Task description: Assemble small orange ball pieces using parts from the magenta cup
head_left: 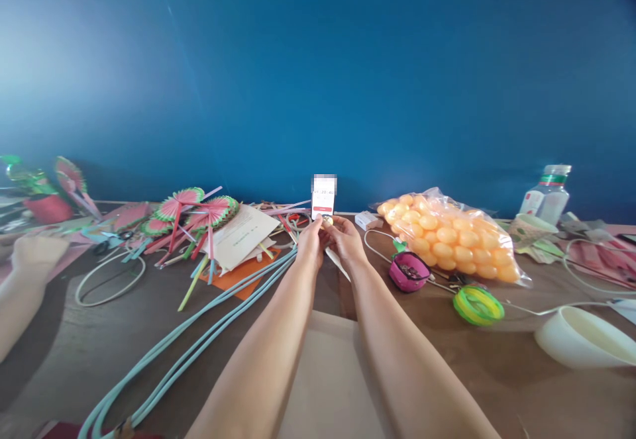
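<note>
Both my arms reach forward over the brown table [497, 359]. My left hand [310, 239] and my right hand [346, 239] meet at the fingertips, pinched together around a small object [326, 221] that I cannot make out. A thin pale stick [340, 265] runs down from my right hand. Just behind the hands a phone [322, 195] stands upright with a lit screen. Pink and green paper fans [196, 208] and coloured strips lie to the left.
Pale blue tubes [209, 333] cross the table at left. A bag of orange balls [450, 235], a magenta container [408, 271], a green tape roll [477, 305], a white bowl [579, 338] and a bottle [546, 197] lie right. Another person's hand [34, 253] is at far left.
</note>
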Demonstrator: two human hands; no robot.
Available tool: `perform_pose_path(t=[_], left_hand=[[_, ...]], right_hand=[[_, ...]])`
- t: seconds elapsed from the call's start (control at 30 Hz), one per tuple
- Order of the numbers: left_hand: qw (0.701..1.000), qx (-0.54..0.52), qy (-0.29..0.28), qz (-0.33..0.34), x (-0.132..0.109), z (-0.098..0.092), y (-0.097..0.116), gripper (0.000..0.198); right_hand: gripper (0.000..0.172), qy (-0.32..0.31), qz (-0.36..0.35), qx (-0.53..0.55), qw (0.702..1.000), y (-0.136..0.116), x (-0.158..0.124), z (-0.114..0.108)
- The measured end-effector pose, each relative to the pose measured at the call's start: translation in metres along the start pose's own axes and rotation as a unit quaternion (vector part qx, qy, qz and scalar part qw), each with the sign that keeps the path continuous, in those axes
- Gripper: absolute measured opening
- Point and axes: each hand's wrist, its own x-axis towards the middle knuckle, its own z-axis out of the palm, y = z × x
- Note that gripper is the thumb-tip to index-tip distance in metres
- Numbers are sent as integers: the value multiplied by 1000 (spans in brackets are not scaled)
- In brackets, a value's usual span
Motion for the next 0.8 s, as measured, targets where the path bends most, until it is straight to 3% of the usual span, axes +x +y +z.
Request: perform_pose_path(t=[0.27, 0.8], left_hand=[[998, -13, 51, -22, -4, 3, 5, 21], [998, 6, 50, -36, -2, 1, 3, 22]], right_hand=[[54, -21, 17, -6, 1000, -2, -2, 1], [50, -4, -13, -62, 998, 6, 4, -6]])
